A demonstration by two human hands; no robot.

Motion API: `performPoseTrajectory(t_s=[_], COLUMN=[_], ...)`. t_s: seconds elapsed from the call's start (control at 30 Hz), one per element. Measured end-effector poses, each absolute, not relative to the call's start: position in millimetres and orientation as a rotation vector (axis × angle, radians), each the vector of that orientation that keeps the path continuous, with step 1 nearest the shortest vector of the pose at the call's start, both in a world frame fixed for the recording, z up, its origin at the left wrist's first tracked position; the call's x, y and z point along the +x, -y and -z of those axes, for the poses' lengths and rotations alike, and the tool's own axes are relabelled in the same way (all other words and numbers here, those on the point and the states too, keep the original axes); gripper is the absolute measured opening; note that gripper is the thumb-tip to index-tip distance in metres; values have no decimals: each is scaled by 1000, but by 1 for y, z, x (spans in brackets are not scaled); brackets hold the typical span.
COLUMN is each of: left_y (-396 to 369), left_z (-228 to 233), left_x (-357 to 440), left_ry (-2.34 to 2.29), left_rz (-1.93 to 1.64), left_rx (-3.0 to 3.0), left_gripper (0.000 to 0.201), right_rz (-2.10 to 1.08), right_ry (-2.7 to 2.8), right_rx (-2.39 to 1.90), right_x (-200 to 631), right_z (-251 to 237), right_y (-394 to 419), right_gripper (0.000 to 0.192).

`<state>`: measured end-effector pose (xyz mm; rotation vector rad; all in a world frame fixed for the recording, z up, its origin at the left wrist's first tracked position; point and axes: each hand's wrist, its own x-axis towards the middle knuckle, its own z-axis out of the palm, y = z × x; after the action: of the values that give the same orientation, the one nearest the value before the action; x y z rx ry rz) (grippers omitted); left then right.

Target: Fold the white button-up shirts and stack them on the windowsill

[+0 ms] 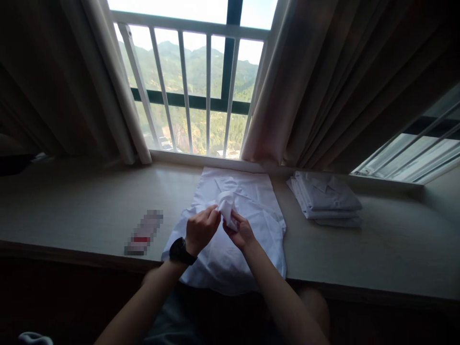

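A white shirt [251,191] lies spread on the sill in front of me, its lower end hanging over the front edge. My left hand [202,229], with a black watch on the wrist, is closed on a raised fold of the cloth. Opposite it, my right hand [240,230] grips the same bunched part, thumb on top and fingers beneath. The lifted cloth stands up between both hands, near the middle of the shirt. Which part of the garment this is, I cannot tell.
To the right sits a stack of folded white shirts [325,196]. A blurred-out flat object with a red patch [143,234] lies at the left. Behind the wide sill [377,254] are a barred window [194,86] and curtains [316,81] on both sides.
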<state>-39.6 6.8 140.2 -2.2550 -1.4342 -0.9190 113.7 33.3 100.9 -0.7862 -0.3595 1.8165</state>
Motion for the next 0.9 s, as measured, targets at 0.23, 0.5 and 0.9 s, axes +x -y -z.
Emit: performPoseTrajectory(t_s=[0.23, 0.5, 0.9], left_y=[58, 82, 65], left_z=[-75, -41, -9], left_x=[-55, -24, 22], left_ry=[1503, 1863, 2158], left_rz=[857, 1319, 1355], left_rx=[-2546, -2815, -2786], left_gripper=[29, 30, 48], right_rz=[-1433, -1136, -1081], right_ry=[905, 1349, 1448], right_rx=[-1026, -1359, -1248], right_x=[167, 196, 182], right_z=[-94, -41, -12], right_y=[2, 35, 63], right_gripper=[40, 26, 36])
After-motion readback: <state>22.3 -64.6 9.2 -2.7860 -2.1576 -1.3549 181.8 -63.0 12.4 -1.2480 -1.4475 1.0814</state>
